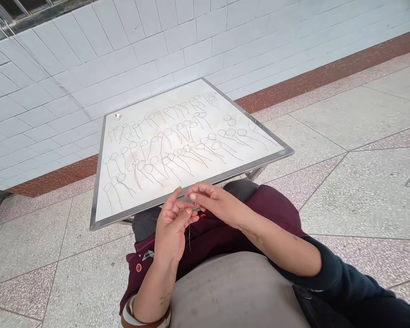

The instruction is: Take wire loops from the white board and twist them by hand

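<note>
Above my lap, near the front edge of the white table (139, 208), both hands meet around a thin wire (190, 238). My left hand (173, 222) pinches it between thumb and fingertips, and one end of the wire dangles below. My right hand (213, 200) has thumb and index finger pressed together on the wire close to the left fingertips. The part between the hands is small and partly hidden by the fingers. On the tabletop lie many similar wires (167, 157), each with a round loop and a long tail, set out in rough rows.
A small red and white item (117, 116) sits at the table's far left corner. Behind stands a white tiled wall (177, 41) with a brown base strip. Speckled stone floor (372, 191) surrounds the table. My legs are under the front edge.
</note>
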`<control>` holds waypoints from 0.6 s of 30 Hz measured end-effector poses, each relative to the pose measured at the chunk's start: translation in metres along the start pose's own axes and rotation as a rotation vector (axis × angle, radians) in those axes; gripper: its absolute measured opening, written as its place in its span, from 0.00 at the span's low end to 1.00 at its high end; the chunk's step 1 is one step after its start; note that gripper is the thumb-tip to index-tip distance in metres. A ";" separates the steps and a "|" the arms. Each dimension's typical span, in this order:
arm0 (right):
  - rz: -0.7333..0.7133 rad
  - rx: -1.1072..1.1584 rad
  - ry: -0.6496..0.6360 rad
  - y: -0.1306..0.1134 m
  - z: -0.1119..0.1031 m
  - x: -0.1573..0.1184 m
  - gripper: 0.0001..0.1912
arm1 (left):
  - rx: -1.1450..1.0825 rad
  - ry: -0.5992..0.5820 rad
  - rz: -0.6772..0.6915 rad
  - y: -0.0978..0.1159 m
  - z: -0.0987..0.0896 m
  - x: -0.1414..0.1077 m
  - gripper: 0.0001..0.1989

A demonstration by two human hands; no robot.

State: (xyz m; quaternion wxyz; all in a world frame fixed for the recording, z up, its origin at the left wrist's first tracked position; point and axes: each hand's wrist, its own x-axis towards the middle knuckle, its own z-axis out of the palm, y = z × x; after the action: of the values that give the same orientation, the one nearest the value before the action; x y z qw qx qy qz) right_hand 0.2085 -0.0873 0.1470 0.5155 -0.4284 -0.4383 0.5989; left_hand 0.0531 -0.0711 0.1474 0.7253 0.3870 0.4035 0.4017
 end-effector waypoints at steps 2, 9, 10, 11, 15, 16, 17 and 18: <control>-0.008 0.013 0.013 0.002 -0.001 -0.001 0.11 | 0.016 0.005 0.006 -0.001 -0.001 -0.001 0.28; 0.000 -0.045 -0.015 0.003 -0.001 0.000 0.09 | 0.147 0.013 0.076 0.004 -0.002 -0.002 0.21; -0.004 -0.070 -0.009 0.002 -0.001 0.000 0.09 | 0.186 0.018 0.090 0.005 -0.002 -0.002 0.21; -0.009 -0.096 -0.001 0.002 -0.001 0.000 0.09 | 0.226 0.017 0.104 0.007 -0.002 -0.002 0.20; -0.023 -0.192 0.041 0.000 -0.002 -0.001 0.09 | 0.361 -0.026 0.153 0.010 -0.004 -0.004 0.19; -0.030 -0.209 0.050 0.000 -0.002 -0.001 0.09 | 0.381 -0.033 0.162 0.010 -0.004 -0.004 0.19; -0.038 -0.219 0.057 -0.001 -0.002 -0.001 0.09 | 0.396 -0.036 0.173 0.010 -0.004 -0.005 0.19; -0.048 -0.222 0.060 -0.001 -0.001 -0.001 0.09 | 0.405 -0.034 0.183 0.010 -0.003 -0.005 0.20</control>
State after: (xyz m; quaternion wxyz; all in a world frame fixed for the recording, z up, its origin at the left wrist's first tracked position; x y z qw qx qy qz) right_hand 0.2098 -0.0880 0.1476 0.4920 -0.4898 -0.4964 0.5211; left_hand 0.0455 -0.0710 0.1569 0.6000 0.5664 0.4268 0.3702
